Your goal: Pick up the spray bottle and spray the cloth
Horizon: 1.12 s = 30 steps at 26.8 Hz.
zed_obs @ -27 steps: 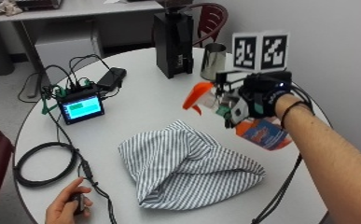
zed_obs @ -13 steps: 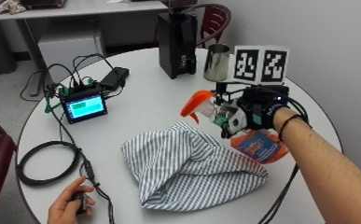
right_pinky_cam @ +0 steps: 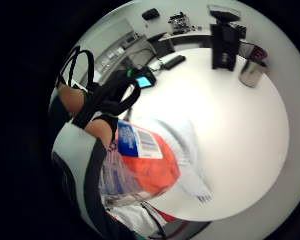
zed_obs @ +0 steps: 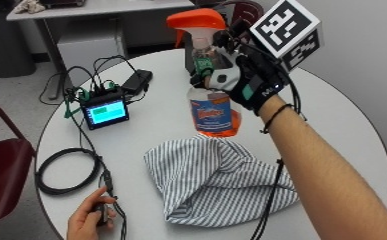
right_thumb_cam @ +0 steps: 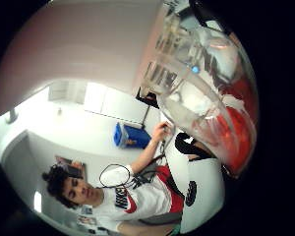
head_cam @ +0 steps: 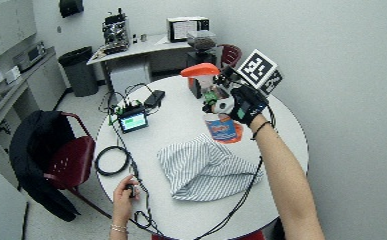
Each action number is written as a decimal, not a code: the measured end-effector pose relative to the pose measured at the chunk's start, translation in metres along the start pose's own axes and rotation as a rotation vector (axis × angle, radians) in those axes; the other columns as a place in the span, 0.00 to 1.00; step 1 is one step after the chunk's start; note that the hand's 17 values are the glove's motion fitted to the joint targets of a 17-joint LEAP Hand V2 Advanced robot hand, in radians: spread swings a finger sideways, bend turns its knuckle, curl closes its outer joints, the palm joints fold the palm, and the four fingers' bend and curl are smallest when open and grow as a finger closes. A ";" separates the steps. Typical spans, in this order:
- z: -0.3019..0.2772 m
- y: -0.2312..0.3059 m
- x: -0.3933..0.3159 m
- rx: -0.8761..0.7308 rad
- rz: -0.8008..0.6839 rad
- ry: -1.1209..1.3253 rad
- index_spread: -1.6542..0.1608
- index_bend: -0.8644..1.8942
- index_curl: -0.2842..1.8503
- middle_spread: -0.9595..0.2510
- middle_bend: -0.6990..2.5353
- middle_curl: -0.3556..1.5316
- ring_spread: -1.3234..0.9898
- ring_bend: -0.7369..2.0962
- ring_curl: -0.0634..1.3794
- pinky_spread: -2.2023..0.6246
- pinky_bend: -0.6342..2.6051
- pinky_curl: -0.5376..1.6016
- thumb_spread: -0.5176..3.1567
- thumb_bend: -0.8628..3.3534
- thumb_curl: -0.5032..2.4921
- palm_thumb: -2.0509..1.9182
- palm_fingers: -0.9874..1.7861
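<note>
My gloved right hand grips a clear spray bottle with an orange trigger head and orange liquid, holding it upright in the air above the table. Its nozzle faces left. The striped grey-and-white cloth lies crumpled on the round white table, just below and in front of the bottle. In the wide outside view the bottle hangs over the cloth's far edge. The bottle fills the palm views, its clear neck close to the palm.
A small device with a green screen and its cables sit at the table's left. A coiled black cable lies near the front left, where a bare hand holds a small controller. A black box stands at the back.
The hand has lifted the bottle higher and turned it upright above the cloth; the outside camera has also shifted closer.
</note>
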State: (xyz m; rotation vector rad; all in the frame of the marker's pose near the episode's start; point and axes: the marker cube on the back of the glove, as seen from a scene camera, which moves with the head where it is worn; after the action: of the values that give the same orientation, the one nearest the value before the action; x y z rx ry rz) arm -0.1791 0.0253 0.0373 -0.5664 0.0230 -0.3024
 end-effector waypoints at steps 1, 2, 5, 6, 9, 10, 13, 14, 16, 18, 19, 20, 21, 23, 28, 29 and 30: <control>0.009 -0.003 -0.004 0.022 -0.004 -0.036 0.76 0.36 0.28 0.69 0.29 0.41 0.53 0.42 0.30 0.80 0.29 0.42 0.31 0.20 0.37 0.77 0.75; 0.018 -0.005 -0.007 0.040 -0.005 -0.069 0.76 0.36 0.28 0.69 0.29 0.41 0.53 0.42 0.31 0.80 0.29 0.42 0.31 0.20 0.37 0.77 0.75; 0.051 -0.008 -0.015 0.068 0.000 -0.151 0.76 0.36 0.28 0.69 0.29 0.41 0.53 0.42 0.30 0.80 0.29 0.42 0.31 0.20 0.37 0.77 0.75; 0.063 -0.008 -0.016 0.075 0.008 -0.171 0.76 0.36 0.28 0.69 0.29 0.41 0.53 0.42 0.31 0.80 0.29 0.42 0.31 0.20 0.37 0.77 0.75; 0.098 -0.005 -0.013 0.110 0.052 -0.211 0.76 0.36 0.28 0.69 0.29 0.41 0.53 0.42 0.30 0.80 0.29 0.42 0.32 0.20 0.37 0.77 0.75; 0.108 -0.004 -0.011 0.125 0.071 -0.219 0.76 0.36 0.28 0.70 0.29 0.41 0.53 0.42 0.30 0.80 0.29 0.42 0.32 0.20 0.37 0.77 0.75; 0.134 -0.001 -0.004 0.163 0.122 -0.230 0.76 0.36 0.28 0.70 0.29 0.41 0.54 0.41 0.30 0.80 0.29 0.42 0.33 0.20 0.37 0.77 0.75; 0.141 0.000 0.000 0.173 0.137 -0.226 0.76 0.36 0.28 0.70 0.29 0.41 0.54 0.41 0.30 0.80 0.29 0.42 0.33 0.20 0.37 0.77 0.74; 0.153 0.001 0.007 0.186 0.161 -0.209 0.76 0.36 0.28 0.70 0.29 0.41 0.54 0.41 0.30 0.81 0.29 0.42 0.33 0.20 0.37 0.77 0.74; 0.162 0.003 0.015 0.191 0.183 -0.191 0.76 0.36 0.28 0.71 0.29 0.41 0.54 0.41 0.30 0.81 0.29 0.42 0.34 0.20 0.37 0.77 0.74; 0.166 0.004 0.020 0.191 0.192 -0.184 0.76 0.36 0.28 0.71 0.29 0.41 0.54 0.41 0.30 0.81 0.29 0.42 0.34 0.20 0.37 0.77 0.74; 0.170 0.006 0.025 0.191 0.201 -0.179 0.76 0.36 0.28 0.71 0.29 0.41 0.54 0.40 0.30 0.81 0.29 0.42 0.34 0.20 0.37 0.77 0.74; 0.173 0.008 0.030 0.190 0.207 -0.177 0.76 0.36 0.28 0.71 0.29 0.41 0.54 0.40 0.30 0.81 0.29 0.42 0.34 0.20 0.37 0.77 0.74; 0.177 0.011 0.038 0.190 0.211 -0.179 0.76 0.36 0.28 0.71 0.29 0.41 0.54 0.40 0.30 0.81 0.29 0.42 0.35 0.20 0.37 0.77 0.74; 0.182 0.016 0.043 0.174 0.190 -0.168 0.76 0.36 0.28 0.71 0.29 0.41 0.54 0.40 0.30 0.81 0.28 0.42 0.37 0.20 0.36 0.76 0.74; 0.185 0.018 0.043 0.158 0.190 -0.163 0.76 0.36 0.28 0.71 0.29 0.41 0.54 0.39 0.30 0.81 0.28 0.42 0.37 0.20 0.35 0.75 0.74; 0.188 0.021 0.044 0.141 0.193 -0.164 0.76 0.36 0.28 0.71 0.29 0.41 0.54 0.39 0.30 0.81 0.28 0.42 0.37 0.19 0.35 0.75 0.74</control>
State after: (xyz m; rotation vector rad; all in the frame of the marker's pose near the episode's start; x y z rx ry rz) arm -0.1119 0.1284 0.1876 -0.4438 -0.1009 -0.0685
